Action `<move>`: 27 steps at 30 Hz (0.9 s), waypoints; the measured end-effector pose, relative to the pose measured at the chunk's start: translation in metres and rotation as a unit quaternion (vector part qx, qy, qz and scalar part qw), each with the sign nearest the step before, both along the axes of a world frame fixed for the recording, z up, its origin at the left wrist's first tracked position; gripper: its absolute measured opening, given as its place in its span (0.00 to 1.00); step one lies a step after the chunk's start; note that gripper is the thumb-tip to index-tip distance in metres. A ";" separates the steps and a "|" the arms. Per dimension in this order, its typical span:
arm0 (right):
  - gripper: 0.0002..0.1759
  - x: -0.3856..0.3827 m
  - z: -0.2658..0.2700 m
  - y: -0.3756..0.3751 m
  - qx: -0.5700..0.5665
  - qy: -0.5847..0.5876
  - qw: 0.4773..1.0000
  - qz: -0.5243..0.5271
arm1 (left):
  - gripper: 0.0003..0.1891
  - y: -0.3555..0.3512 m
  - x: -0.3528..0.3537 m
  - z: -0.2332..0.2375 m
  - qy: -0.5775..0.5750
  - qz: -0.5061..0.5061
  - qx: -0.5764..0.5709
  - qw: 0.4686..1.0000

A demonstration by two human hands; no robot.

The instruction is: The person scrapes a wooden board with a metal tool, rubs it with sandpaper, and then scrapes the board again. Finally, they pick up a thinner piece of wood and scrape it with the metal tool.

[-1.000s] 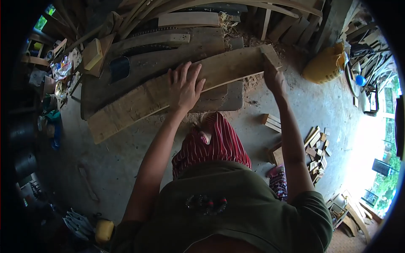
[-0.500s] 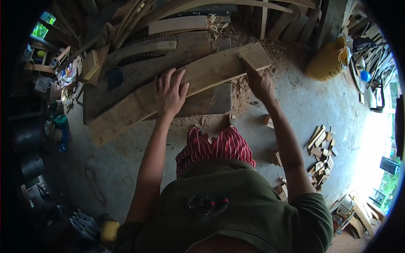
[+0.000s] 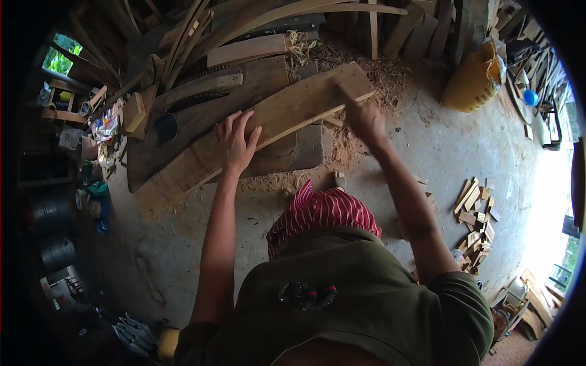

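A long plank (image 3: 293, 100) lies at a slant over a dark wooden work surface (image 3: 268, 160). My left hand (image 3: 235, 143) rests on the plank near its middle, fingers apart and pressed lightly on the top face. At the plank's far right end, my right hand (image 3: 368, 125) is closed, its knuckles just off the edge. A short brownish shape (image 3: 347, 91) reaches from this hand over the wood, smeared by motion; I cannot tell what it is.
Wood shavings (image 3: 390, 76) and sawdust lie around the work surface. Curved timber pieces (image 3: 247, 52) are stacked behind. A yellow sack (image 3: 473, 85) stands at the right, and small wood offcuts (image 3: 476, 219) are heaped on the concrete floor (image 3: 421, 140).
My right hand has shifted slightly left and is more blurred. My left hand stays on the plank. The view has moved a little, and my red striped trousers show less.
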State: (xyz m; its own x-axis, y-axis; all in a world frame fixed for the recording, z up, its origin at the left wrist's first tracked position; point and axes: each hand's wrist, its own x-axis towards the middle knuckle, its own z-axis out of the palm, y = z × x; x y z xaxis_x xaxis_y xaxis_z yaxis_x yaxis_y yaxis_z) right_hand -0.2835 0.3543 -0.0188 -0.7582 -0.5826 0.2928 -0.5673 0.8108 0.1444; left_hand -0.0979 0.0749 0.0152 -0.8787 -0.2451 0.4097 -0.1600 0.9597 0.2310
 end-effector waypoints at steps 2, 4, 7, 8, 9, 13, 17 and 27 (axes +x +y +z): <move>0.38 0.016 -0.005 -0.006 -0.149 0.018 0.974 0.168 | 0.20 -0.002 -0.007 0.003 -0.010 0.011 0.002 1.000; 0.36 0.001 0.015 0.000 0.000 -0.082 0.996 0.030 | 0.19 -0.003 -0.019 0.001 -0.036 0.063 0.019 0.997; 0.36 -0.012 0.010 -0.002 -0.049 -0.086 0.995 0.004 | 0.18 -0.008 -0.027 -0.015 -0.010 0.073 0.006 0.997; 0.36 -0.006 0.011 -0.011 0.054 -0.051 0.996 -0.056 | 0.18 -0.006 -0.027 -0.020 -0.009 0.063 0.006 0.998; 0.34 0.007 0.002 -0.020 0.070 -0.017 0.997 -0.025 | 0.17 -0.005 -0.027 -0.021 -0.008 0.078 -0.015 0.997; 0.30 0.048 0.030 -0.021 -0.065 -0.234 0.968 0.063 | 0.17 -0.005 -0.025 -0.020 -0.011 0.085 -0.037 0.996; 0.29 0.052 0.023 -0.023 -0.173 -0.198 0.961 0.083 | 0.17 -0.005 -0.026 -0.022 0.006 0.079 -0.026 0.997; 0.26 0.027 0.038 0.017 -0.129 -0.215 0.964 -0.087 | 0.19 -0.009 -0.027 -0.027 -0.009 0.072 0.031 0.997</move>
